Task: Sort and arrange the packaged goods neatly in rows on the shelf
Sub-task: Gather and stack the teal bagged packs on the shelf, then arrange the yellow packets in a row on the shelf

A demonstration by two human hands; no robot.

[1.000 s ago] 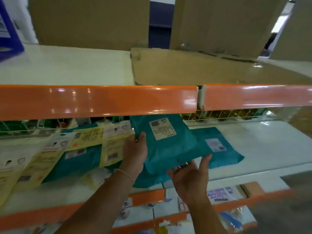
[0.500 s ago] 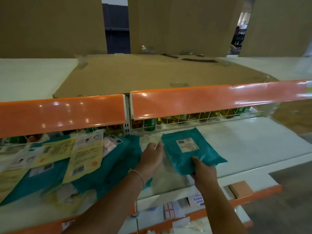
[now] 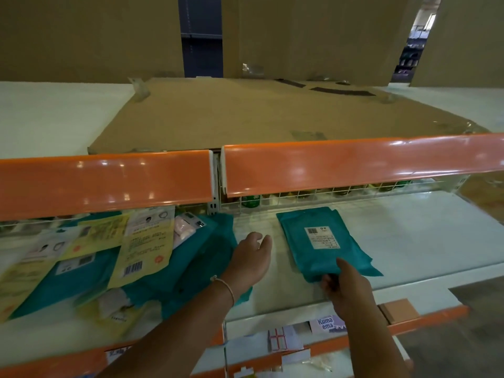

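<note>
A teal packet (image 3: pixel 316 241) with a white label lies flat on the white shelf (image 3: pixel 409 230), on top of another teal packet. My right hand (image 3: pixel 343 285) holds its near edge, thumb on top. My left hand (image 3: pixel 252 257) hovers just left of it with relaxed fingers and holds nothing. Farther left lies a jumbled heap of teal packets (image 3: pixel 191 257) and yellow packets (image 3: pixel 147 249) overlapping each other.
An orange price rail (image 3: pixel 327 165) of the upper shelf overhangs the working shelf. Flat cardboard (image 3: pixel 245 115) covers the upper shelf. A wire fence (image 3: pixel 313 195) with bottles behind it bounds the back. Lower shelves with small packets (image 3: pixel 283 339) sit below.
The teal packet went from held up in both hands to lying flat on the shelf at right. My left hand has let go and drawn slightly left.
</note>
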